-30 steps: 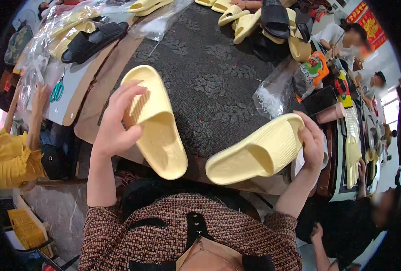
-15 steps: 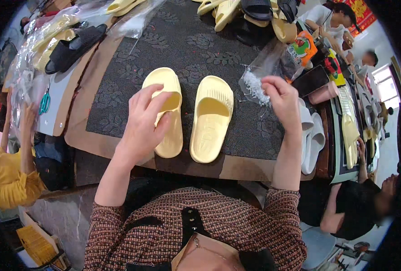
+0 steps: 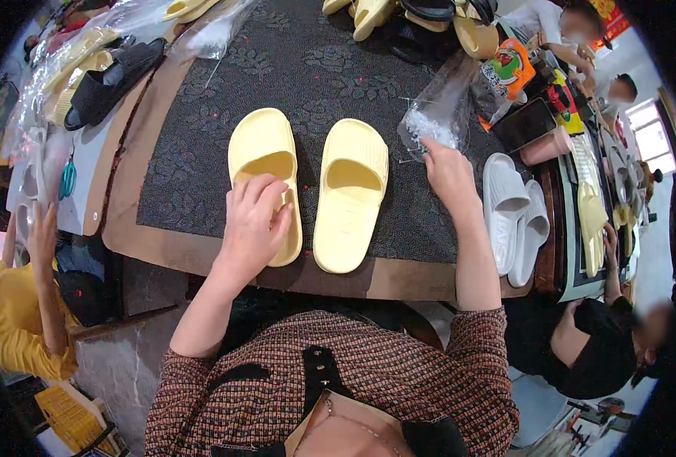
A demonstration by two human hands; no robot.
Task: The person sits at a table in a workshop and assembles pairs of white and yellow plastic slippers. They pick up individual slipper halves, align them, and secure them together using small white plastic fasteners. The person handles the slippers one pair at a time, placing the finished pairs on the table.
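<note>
Two pale yellow slippers lie side by side before me, the left slipper (image 3: 265, 137) and the right slipper (image 3: 351, 217), toes pointing away. Over the left slipper's footbed rests my left hand (image 3: 256, 217), its fingers curled in toward the thumb. Whatever those fingers may hold is hidden. To the right, my right hand (image 3: 452, 177) reaches with bent fingertips to a heap of small white plastic bits (image 3: 429, 131) on a clear plastic bag (image 3: 460, 87). The fingers look pinched together at the heap's near edge; anything between them is too small to name.
A dark patterned mat (image 3: 193, 167) covers the table. Grey slippers (image 3: 503, 202) stand at the right edge, near a pink cup (image 3: 547, 146). More slippers (image 3: 426, 19) pile up at the back. A black slipper (image 3: 113, 80) and teal scissors (image 3: 67, 179) lie left. Co-workers sit on both sides.
My right hand has moved down and slightly left, its fingertips now at the white bits. My left hand's spread fingers have curled in and shifted toward me over the left slipper.
</note>
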